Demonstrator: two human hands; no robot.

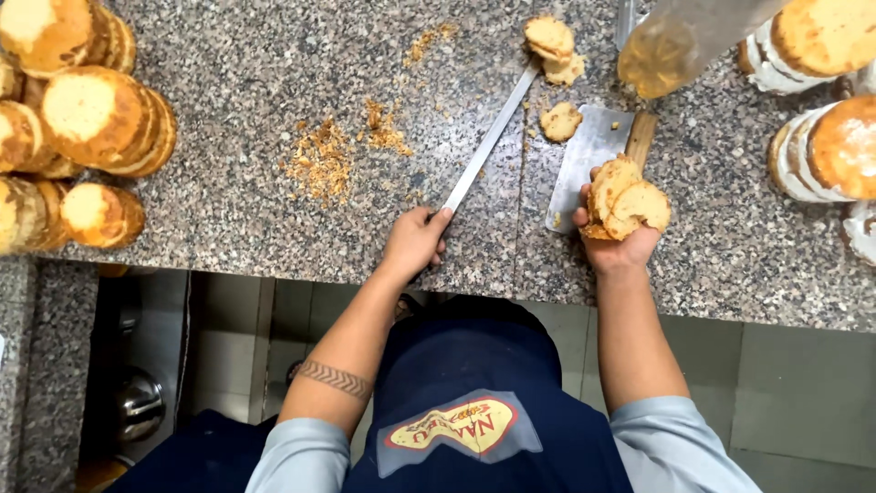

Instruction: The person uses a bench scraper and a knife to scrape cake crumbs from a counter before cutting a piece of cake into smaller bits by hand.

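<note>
Trimming cake rounds at a speckled stone counter (237, 64)

The left hand (415, 242) was closed around a long knife (488, 137), its tip touching scraps (554, 50); the right hand (613, 239) cupped several cake pieces (625, 201) above a cleaver (589, 155). Sweeping the blade flat and slow would likely gather crumbs (319, 160) cleanly.
</note>
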